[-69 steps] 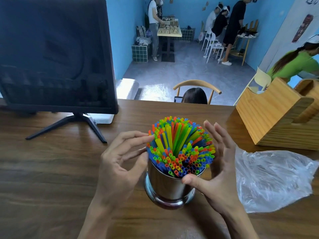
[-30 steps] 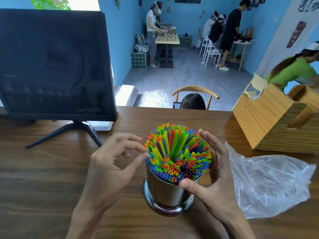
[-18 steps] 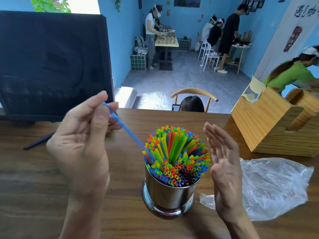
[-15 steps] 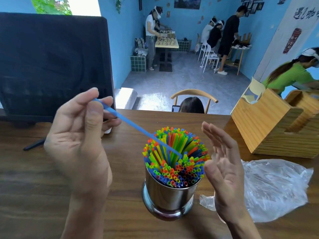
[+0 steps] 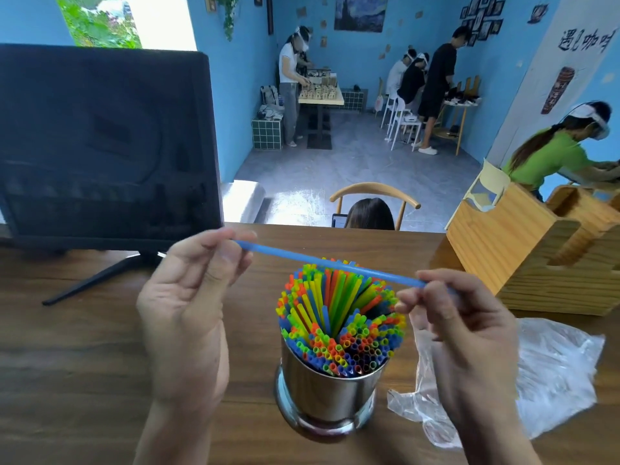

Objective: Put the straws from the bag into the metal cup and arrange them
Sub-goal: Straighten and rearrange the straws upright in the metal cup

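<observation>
A shiny metal cup (image 5: 327, 394) stands on the wooden table in front of me, packed with many coloured straws (image 5: 339, 317) that fan out at the top. A single blue straw (image 5: 322, 261) lies almost level above the bundle. My left hand (image 5: 188, 303) pinches its left end between thumb and fingers. My right hand (image 5: 463, 327) pinches its right end. The clear plastic bag (image 5: 553, 374) lies crumpled and flat on the table to the right of the cup.
A dark monitor (image 5: 100, 146) on a stand fills the back left of the table. A wooden box holder (image 5: 523, 256) sits at the back right. A chair and a seated person's head are just beyond the table's far edge.
My left hand pulled one blue straw out of the bundle and lifted it. My right hand has left the cup's side and taken hold of the straw's other end.
</observation>
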A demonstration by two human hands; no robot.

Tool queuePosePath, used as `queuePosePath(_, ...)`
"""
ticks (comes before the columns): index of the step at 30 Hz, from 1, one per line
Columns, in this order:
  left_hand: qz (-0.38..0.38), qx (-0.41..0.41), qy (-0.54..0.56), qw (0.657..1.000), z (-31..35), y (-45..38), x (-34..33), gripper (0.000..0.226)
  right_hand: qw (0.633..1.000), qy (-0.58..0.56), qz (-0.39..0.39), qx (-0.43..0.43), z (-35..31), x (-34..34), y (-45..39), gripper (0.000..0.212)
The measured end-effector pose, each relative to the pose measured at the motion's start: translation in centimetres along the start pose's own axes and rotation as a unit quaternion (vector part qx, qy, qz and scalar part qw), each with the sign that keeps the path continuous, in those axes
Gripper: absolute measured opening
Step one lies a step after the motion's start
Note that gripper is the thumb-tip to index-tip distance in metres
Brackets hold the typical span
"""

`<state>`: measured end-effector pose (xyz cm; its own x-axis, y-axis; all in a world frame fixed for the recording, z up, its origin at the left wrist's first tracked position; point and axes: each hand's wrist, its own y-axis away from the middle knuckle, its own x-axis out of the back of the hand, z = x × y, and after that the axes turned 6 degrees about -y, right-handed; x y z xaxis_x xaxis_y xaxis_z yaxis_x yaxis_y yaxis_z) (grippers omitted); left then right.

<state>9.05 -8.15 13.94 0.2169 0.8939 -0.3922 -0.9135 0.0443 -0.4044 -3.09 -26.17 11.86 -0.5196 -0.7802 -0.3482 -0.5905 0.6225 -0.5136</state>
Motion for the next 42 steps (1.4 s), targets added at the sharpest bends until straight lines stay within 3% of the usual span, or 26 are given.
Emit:
queuePosePath(2,-0.052,0.021,-0.055,0.997,-0.4,-0.2,0.7,0.015,0.996,-0.079,0.031,-0.032,-0.6,0.7,-0.7,0.041)
queuePosePath(6,-0.216,0.077,-0.221,0.948,-1.1,-0.5,1.5,0.02,0.993,-0.078,0.082,0.033,-1.5,1.5,-2.2,0.028)
queuePosePath(11,-0.117,0.07,-0.224,0.965,-2.5,-1.0,0.0,0.022,0.987,0.009,0.086,0.132,-2.2,1.8,-3.2,0.014)
queuePosePath(13,-0.153,0.104,-0.246,0.951,-3.1,-1.5,-0.6,0.022,0.985,0.085,0.04,0.145,-2.0,1.4,-2.9,0.003)
queuePosePath(16,-0.234,0.116,-0.306,0.916,-3.9,-2.3,-1.9,0.015,0.979,0.169,-0.03,0.11,-0.3,0.3,-1.8,0.036)
queuePosePath(17,-0.253,0.101,-0.336,0.902,-4.0,-2.5,-2.4,0.015,0.973,0.202,-0.044,0.107,0.4,0.1,-1.5,0.038)
queuePosePath(21,-0.331,0.073,-0.426,0.839,-4.4,-3.7,-4.2,0.023,0.935,0.319,-0.087,0.129,2.5,0.2,-1.0,0.01)
queuePosePath(24,-0.363,0.064,-0.456,0.81,-4.4,-4.6,-5.4,0.026,0.924,0.359,-0.079,0.105,3.3,0.4,-0.8,0.039)
queuePosePath(27,-0.369,0.061,-0.5,0.782,-4.7,-5.4,-5.9,0.032,0.94,0.329,-0.063,0.064,3.3,0.4,-0.5,0.047)
queuePosePath(31,-0.343,0.082,-0.499,0.792,-4.8,-5.8,-5.7,0.032,0.967,0.25,-0.032,0.026,2.9,0.5,-0.6,0.053)
queuePosePath(37,-0.318,0.102,-0.483,0.809,-4.6,-6.1,-5.4,0.03,0.975,0.221,-0.021,0.021,3.2,0.6,-0.6,0.058)
queuePosePath(42,-0.297,0.103,-0.427,0.848,-4.1,-5.9,-5.9,0.027,0.976,0.214,-0.03,0.015,2.9,0.8,-1.1,0.054)
